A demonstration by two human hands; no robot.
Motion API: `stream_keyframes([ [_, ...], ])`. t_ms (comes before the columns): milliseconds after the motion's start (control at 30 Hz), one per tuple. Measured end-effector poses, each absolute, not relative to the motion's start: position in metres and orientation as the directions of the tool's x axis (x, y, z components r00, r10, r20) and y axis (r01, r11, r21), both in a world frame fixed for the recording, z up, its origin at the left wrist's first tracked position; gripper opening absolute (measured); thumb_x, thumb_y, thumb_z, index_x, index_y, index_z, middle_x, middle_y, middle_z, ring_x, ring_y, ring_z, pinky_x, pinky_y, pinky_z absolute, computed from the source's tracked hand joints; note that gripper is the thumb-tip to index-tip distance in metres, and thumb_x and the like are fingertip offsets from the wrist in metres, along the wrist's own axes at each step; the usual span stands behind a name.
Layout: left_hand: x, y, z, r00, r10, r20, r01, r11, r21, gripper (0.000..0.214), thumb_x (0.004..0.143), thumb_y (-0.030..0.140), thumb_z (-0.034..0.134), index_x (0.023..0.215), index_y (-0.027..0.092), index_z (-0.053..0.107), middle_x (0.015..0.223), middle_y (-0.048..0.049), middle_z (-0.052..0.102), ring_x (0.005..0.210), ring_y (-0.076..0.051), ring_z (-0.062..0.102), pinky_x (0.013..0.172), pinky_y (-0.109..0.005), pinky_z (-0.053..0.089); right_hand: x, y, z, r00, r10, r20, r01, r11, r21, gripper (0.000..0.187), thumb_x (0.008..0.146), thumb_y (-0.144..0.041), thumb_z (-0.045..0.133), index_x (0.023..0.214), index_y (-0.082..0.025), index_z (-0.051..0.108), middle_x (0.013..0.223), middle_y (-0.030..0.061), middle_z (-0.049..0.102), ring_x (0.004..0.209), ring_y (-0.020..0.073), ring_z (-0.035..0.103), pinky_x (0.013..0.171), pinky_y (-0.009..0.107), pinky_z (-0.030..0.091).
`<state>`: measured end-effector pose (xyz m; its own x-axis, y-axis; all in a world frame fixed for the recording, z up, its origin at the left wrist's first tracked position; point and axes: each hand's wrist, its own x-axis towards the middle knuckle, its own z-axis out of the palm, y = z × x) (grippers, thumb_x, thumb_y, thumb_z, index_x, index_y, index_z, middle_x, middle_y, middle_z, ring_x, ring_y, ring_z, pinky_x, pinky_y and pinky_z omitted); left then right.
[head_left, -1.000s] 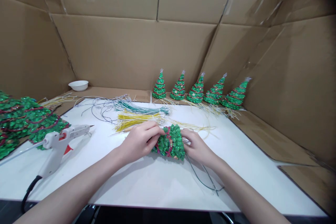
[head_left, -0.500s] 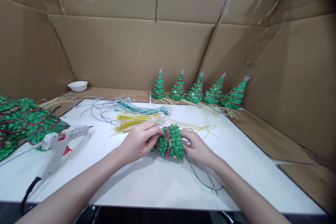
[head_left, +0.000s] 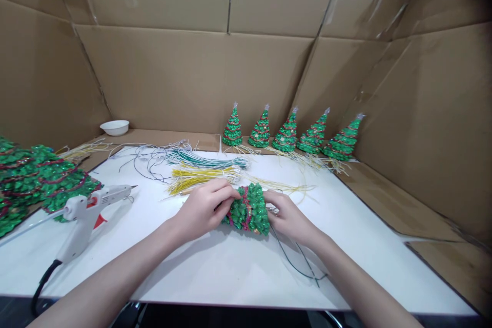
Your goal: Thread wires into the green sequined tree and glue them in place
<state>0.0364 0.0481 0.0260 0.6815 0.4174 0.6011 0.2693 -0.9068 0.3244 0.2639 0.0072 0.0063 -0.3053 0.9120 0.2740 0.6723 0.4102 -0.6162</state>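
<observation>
A small green tinsel Christmas tree [head_left: 249, 209] with a red garland lies on its side above the white table. Around its upper part, on the left, my left hand [head_left: 210, 207] is closed, with thumb and forefinger pinching the garland side. My right hand [head_left: 286, 213] is at the open base end, its fingers curled in and partly hidden behind the tree's edge. Thin dark green wires [head_left: 298, 261] trail from beneath that hand onto the table. What the right fingertips grip inside the base is hidden.
A white glue gun [head_left: 82, 215] with a black cord stands at the left, beside several larger-looking green trees [head_left: 57, 179]. Behind my hands lie yellow wire bundles [head_left: 184, 178] and green ones [head_left: 207, 159]. Several finished trees [head_left: 232, 128] line the cardboard wall; a white bowl [head_left: 114, 128] sits back left.
The whole view has shifted very slightly downward. Both hands keep the same hold on the tree, with no clear movement of the wires.
</observation>
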Motion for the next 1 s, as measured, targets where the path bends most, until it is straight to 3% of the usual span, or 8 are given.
stream_keyframes([
  [267,0.0377,0.0461,0.0268,0.676,0.431,0.598,0.278,-0.901,0.335,0.021,0.091,0.009,0.043,0.096,0.016,0.062,0.083,-0.0051,0.061,0.078,-0.016,0.056,0.068,-0.026,0.046,0.2637,0.0066,0.0082,-0.313,0.914,0.259,0.653,0.405,-0.639,0.02,0.084,-0.02,0.045,0.087,-0.017,0.065,0.089,0.0092,0.069,0.088,0.0251,0.062,0.081,0.038,0.047],
  [667,0.0368,0.0468,0.0249,0.672,0.423,0.608,0.266,-0.904,0.335,0.021,0.09,0.008,0.044,0.095,0.016,0.062,0.083,-0.0049,0.062,0.078,-0.016,0.057,0.069,-0.026,0.047,0.262,0.0069,0.0057,-0.315,0.92,0.233,0.611,0.384,-0.692,0.026,0.078,-0.016,0.045,0.093,-0.017,0.066,0.099,0.0093,0.07,0.096,0.0262,0.062,0.086,0.039,0.045],
  [1000,0.0378,0.0467,0.0248,0.64,0.45,0.623,0.276,-0.891,0.36,0.019,0.092,0.012,0.044,0.096,0.016,0.062,0.081,-0.0046,0.062,0.074,-0.015,0.057,0.066,-0.026,0.047,0.2641,0.0085,0.0015,-0.285,0.927,0.245,0.644,0.374,-0.667,0.016,0.077,-0.017,0.046,0.077,-0.018,0.063,0.081,0.0078,0.066,0.091,0.0263,0.062,0.084,0.038,0.046],
])
